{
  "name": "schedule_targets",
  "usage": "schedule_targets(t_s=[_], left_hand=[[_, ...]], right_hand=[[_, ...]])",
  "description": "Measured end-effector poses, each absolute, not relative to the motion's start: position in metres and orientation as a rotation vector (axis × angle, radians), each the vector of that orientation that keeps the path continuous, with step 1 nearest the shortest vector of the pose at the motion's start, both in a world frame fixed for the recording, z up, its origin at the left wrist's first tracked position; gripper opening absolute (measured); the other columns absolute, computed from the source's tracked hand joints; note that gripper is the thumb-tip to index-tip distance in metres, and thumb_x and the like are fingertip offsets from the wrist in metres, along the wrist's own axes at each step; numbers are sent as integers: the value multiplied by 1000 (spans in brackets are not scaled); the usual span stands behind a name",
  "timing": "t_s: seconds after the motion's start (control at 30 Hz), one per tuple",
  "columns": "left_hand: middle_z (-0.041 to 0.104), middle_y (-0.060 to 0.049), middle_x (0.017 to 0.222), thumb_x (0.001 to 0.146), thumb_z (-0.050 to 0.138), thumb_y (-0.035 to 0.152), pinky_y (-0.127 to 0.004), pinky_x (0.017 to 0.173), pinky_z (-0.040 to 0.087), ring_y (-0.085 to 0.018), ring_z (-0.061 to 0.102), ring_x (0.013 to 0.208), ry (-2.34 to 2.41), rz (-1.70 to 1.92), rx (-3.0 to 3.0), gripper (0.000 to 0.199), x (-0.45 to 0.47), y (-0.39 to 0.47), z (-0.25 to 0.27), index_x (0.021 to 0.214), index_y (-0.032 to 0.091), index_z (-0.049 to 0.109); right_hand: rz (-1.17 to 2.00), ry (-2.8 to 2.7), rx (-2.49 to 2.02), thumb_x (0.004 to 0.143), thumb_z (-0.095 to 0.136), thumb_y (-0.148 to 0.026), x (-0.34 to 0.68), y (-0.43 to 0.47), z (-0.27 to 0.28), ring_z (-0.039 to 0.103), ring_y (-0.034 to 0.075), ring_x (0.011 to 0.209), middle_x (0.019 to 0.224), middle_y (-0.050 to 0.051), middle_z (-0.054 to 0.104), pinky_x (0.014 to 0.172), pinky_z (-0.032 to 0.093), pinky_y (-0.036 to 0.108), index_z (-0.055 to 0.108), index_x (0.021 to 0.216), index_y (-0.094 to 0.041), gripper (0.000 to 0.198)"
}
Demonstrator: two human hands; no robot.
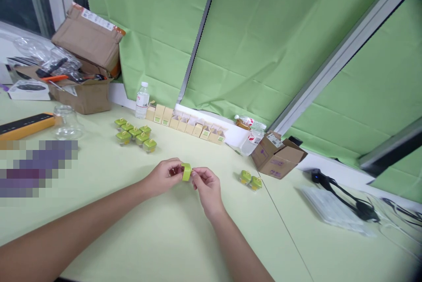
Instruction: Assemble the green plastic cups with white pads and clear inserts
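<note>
Above the table, my left hand pinches a small green-lidded container, tilted so its lid faces right. The fingertips of my right hand are closed at the right side of that lid; whatever they grip there is too small to make out. To the left stand several like containers with green lids and clear bodies showing something yellow. Two more green-lidded containers are on the right. Behind, a row of small cream cardboard boxes lines the wall, some with their flaps up.
A water bottle stands left of the box row. Two more bottles and a cardboard box are at the right back. Far left are an open carton, a glass jar and a power strip. Plastic bags and cables lie right.
</note>
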State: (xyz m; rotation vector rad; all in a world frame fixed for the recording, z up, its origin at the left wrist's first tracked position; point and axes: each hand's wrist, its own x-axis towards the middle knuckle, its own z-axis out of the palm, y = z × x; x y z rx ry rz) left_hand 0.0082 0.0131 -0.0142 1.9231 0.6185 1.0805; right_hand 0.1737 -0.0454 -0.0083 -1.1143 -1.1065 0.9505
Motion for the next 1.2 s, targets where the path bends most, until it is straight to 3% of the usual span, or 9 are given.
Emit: schedule_targets(t_s=[0.5,0.77,0.9,1.03,1.2], left_hand=[[52,0,78,85,58,24,-24,61,45,-13,55,70,576,1037,1706,11,14,11,-23,78,15,59],[50,2,72,81,58,22,-23,61,39,-11,47,68,614,1026,1692,11,13,12,-18,73,15,54],[46,4,67,80,57,19,-23,60,36,-10,43,63,673,1063,1765,13,11,14,-18,70,16,50],[47,4,67,81,51,18,-23,59,36,-11,44,62,699,1053,1812,10,8,15,-18,71,18,47],[45,5,68,81,49,17,-23,57,33,-11,41,62,676,968,2046,14,4,10,-15,71,19,40]], right_hand=[[1039,-1006,-1091,73,76,-34,168,-50,-7,51,10,59,67,-1,64,54,43,23,70,79,-17,19],[1090,-1007,-1122,72,77,-37,170,-49,-6,51,10,60,66,0,63,54,43,23,75,81,-17,22],[1104,-1031,-1132,75,75,-39,169,-51,-5,53,12,64,69,0,63,55,44,23,76,88,-18,25],[1135,-1078,-1114,77,72,-44,163,-53,-5,58,15,73,85,4,66,55,48,24,71,96,-19,32],[1145,-1179,-1069,74,75,-36,159,-55,-6,59,17,80,95,3,64,57,52,26,61,115,-24,45]])
